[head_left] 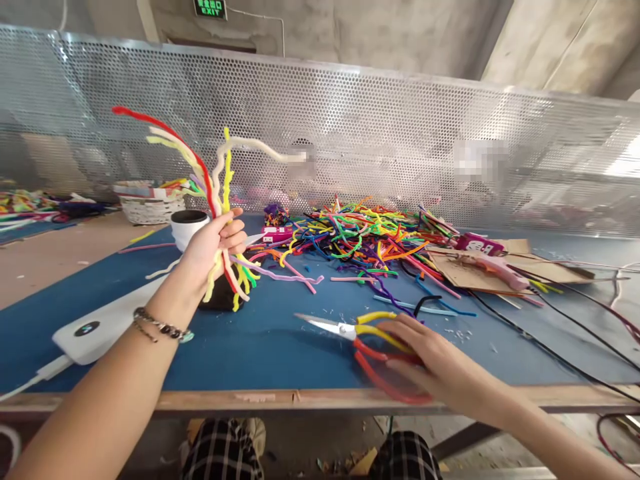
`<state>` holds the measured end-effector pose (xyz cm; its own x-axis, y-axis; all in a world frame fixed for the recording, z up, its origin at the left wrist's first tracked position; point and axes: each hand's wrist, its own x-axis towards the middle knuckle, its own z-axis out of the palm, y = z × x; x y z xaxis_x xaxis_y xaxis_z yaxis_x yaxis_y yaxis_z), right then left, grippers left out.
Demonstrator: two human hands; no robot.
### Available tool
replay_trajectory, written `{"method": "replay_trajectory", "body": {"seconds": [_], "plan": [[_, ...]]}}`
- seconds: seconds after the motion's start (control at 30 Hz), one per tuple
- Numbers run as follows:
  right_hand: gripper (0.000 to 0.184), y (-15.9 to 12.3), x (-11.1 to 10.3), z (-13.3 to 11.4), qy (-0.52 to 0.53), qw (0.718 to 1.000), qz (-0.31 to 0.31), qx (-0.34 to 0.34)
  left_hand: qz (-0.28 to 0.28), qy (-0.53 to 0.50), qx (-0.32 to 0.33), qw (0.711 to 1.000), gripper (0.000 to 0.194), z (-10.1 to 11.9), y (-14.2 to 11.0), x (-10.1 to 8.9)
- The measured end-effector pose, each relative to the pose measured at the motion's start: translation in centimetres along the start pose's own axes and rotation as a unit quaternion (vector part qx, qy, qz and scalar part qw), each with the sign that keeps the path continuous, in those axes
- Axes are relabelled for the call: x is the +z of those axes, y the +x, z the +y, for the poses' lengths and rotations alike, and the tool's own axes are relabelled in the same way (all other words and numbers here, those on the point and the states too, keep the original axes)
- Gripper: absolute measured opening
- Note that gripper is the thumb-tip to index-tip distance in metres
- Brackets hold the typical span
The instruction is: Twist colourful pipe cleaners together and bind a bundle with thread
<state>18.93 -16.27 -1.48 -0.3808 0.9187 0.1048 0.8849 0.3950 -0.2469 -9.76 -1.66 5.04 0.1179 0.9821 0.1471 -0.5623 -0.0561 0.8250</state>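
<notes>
My left hand (220,241) is closed around a bunch of fuzzy pipe cleaners (206,167), held upright above the table. Red, cream and yellow stems fan out over the fist, and shorter ends hang below it. At the right, my right hand (425,350) is on the yellow and red handles of a pair of scissors (345,329). Their blades point left, low over the blue mat. The fingers around the handles are partly hidden and slightly blurred.
A tangled heap of coloured pipe cleaners (360,233) lies at the back. A pink glue gun (500,272) rests on cardboard (460,270) at right, with cables trailing. At left are a white power bank (110,323), a white cup (183,230) and a basket (150,205). Perforated metal forms the back barrier.
</notes>
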Motion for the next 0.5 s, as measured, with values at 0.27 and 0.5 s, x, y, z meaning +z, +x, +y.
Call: {"method": "replay_trajectory", "body": {"seconds": [0.27, 0.5], "plan": [[0.038, 5.9, -1.9, 5.5, -0.075, 0.995, -0.026, -0.054, -0.011, 0.007, -0.011, 1.0, 0.03, -0.7, 0.1, 0.3], [0.036, 13.2, -2.3, 9.2, -0.154, 0.988, -0.009, -0.027, 0.003, 0.022, -0.007, 1.0, 0.028, -0.8, 0.1, 0.4]]}}
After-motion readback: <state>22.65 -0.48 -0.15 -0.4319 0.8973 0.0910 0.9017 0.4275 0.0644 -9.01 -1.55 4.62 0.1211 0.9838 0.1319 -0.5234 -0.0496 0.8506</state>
